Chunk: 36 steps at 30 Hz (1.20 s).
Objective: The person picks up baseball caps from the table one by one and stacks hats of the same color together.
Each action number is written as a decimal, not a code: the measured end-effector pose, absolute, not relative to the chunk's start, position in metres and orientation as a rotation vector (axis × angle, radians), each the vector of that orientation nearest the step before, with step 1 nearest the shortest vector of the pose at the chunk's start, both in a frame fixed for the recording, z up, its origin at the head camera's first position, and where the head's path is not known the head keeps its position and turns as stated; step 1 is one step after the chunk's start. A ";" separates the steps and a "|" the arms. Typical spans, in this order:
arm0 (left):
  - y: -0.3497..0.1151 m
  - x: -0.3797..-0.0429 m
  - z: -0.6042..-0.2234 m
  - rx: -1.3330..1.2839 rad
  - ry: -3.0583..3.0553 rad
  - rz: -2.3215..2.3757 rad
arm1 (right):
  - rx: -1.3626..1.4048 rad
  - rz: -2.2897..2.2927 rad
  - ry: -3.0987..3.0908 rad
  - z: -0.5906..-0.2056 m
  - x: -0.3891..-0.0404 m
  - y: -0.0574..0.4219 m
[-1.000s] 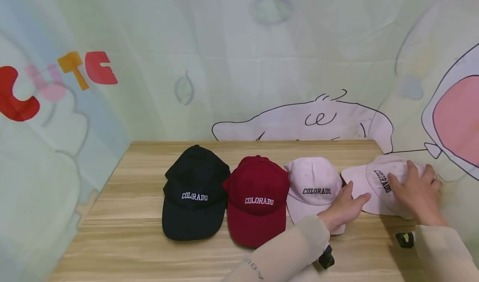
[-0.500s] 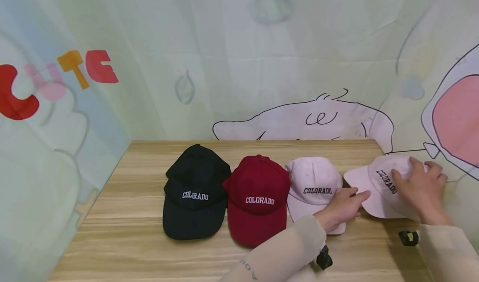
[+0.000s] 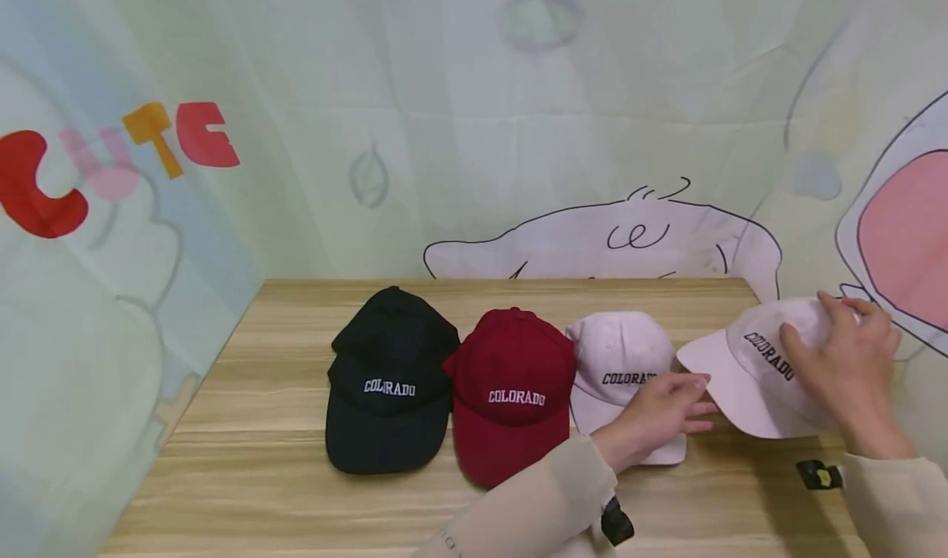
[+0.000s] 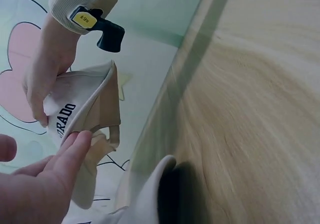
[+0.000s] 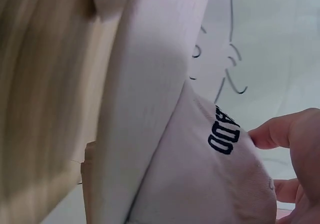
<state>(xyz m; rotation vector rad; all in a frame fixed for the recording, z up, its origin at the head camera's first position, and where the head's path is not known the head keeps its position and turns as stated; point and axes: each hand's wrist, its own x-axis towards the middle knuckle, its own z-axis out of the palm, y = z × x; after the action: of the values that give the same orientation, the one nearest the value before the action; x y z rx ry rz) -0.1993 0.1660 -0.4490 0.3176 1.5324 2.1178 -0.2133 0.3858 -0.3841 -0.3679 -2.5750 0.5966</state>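
My right hand [image 3: 848,369] grips the crown of a pale pink baseball cap [image 3: 748,385] lettered COLORADO at the right end of the table. In the left wrist view this cap [image 4: 80,91] is tilted above the tabletop, its strap opening showing. My left hand [image 3: 655,414] reaches to its brim with fingers extended and the thumb apart; the fingertips [image 4: 82,139] lie right at the cap's edge. Below that hand rests a second pale pink cap [image 3: 618,348], partly covered by it. In the right wrist view, fingers [image 5: 272,133] of my right hand press the crown beside the lettering.
Left of the pink caps, a dark red cap [image 3: 511,369] and a black cap [image 3: 392,377] lie in the same row, brims toward me. They rest on a wood-grain table [image 3: 281,492]. A printed curtain [image 3: 474,130] hangs behind and at both sides.
My right hand has raised and tilted the right-hand pink cap, shifting slightly right. My left hand has drawn back a little to the left, fingers now by the brim's edge.
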 end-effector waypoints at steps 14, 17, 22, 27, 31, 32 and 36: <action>0.131 -0.194 -0.437 0.372 1.434 2.286 | -0.129 0.625 -2.404 -0.351 -0.205 0.356; 0.125 -0.195 -0.436 0.324 1.428 2.306 | -0.073 0.631 -2.379 -0.347 -0.205 0.347; 0.115 -0.195 -0.435 0.242 1.424 2.308 | 0.023 0.673 -2.311 -0.341 -0.203 0.336; 0.106 -0.193 -0.433 0.189 1.361 2.318 | 0.120 0.722 -2.240 -0.337 -0.200 0.328; 0.100 -0.190 -0.432 0.120 1.313 2.331 | 0.201 0.760 -2.194 -0.333 -0.196 0.322; 0.099 -0.190 -0.432 0.111 1.305 2.324 | 0.222 0.771 -2.184 -0.333 -0.195 0.321; 0.090 -0.190 -0.432 0.170 1.280 2.251 | 0.309 0.812 -2.145 -0.330 -0.194 0.319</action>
<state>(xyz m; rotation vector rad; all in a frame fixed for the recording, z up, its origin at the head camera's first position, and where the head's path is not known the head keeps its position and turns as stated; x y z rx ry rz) -0.1896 0.0900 -0.4321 0.1701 1.2805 2.2507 -0.1935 0.3186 -0.3304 0.3090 -2.1449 0.8120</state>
